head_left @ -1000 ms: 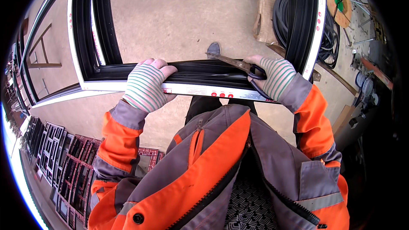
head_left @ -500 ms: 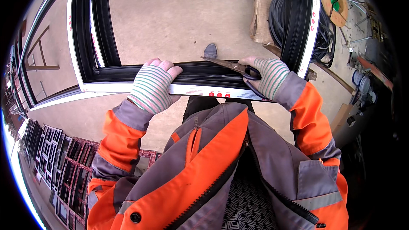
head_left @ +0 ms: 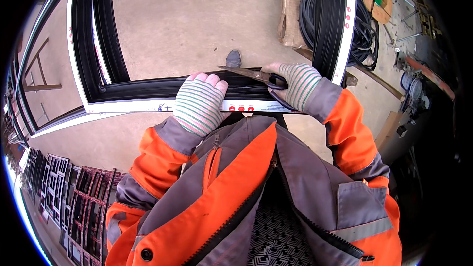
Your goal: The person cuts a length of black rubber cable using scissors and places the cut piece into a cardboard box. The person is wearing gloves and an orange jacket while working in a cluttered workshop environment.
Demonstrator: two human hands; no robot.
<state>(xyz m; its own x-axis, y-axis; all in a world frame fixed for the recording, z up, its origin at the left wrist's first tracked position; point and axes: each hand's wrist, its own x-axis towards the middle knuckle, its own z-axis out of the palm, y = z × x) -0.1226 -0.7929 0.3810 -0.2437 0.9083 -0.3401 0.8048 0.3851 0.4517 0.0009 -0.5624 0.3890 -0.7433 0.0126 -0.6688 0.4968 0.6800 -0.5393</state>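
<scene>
A black window frame (head_left: 162, 88) with white printed film along its outer edge lies across in front of my body. My left hand (head_left: 201, 102), in a striped knit glove with bare fingertips, rests on its near rail, the fingers close together and curled over the inner edge. In my right hand (head_left: 296, 83), gloved alike, is a pair of scissors (head_left: 249, 73) with dark handles. Their blades point left and lie just above the same rail, to the right of my left fingers. A thin black strip (head_left: 246, 87) shows in the rail's groove beneath the scissors.
Another frame (head_left: 47, 74) stands at the left. Dark and reddish lattice panels (head_left: 88, 202) lie at the lower left. Beyond the frame's right side are a coil of black strip (head_left: 308, 19), a cardboard-wrapped bundle (head_left: 291, 15) and a wooden reel (head_left: 368, 5).
My left hand has slid right along the near rail, closer to the scissors. The scissors stay in my right hand over the rail. The whole view has shifted slightly.
</scene>
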